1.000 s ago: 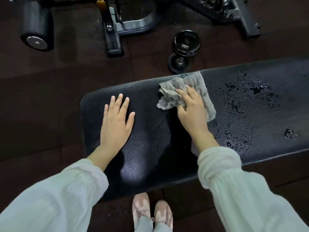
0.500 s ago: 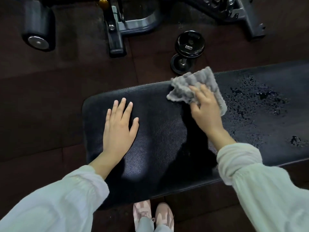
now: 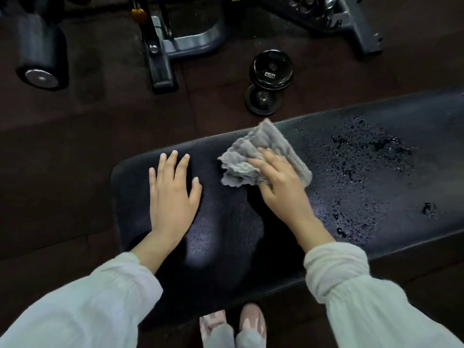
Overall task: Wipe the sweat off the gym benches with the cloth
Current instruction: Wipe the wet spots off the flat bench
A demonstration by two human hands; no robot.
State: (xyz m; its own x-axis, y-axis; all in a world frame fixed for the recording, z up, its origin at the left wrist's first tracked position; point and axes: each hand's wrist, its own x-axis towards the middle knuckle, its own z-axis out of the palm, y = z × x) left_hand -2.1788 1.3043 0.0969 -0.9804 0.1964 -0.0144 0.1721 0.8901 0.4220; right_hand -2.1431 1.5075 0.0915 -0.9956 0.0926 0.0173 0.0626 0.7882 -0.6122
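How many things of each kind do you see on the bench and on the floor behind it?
Bench: 1
Cloth: 1
Hands: 2, left hand and right hand
Dumbbell: 1
Machine frames: 2, one and another
Roller pad: 1
Total: 8

Bench [image 3: 226, 234] right end beyond the frame edge; cloth [image 3: 253, 156] partly under right hand [image 3: 278, 182].

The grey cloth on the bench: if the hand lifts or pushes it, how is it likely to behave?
The cloth is probably floppy: it lies bunched in wavy folds under the right hand. It looks light, and lifted would likely droop. Pushed across the smooth bench it should slide readily, perhaps dragging more once it meets the droplets.
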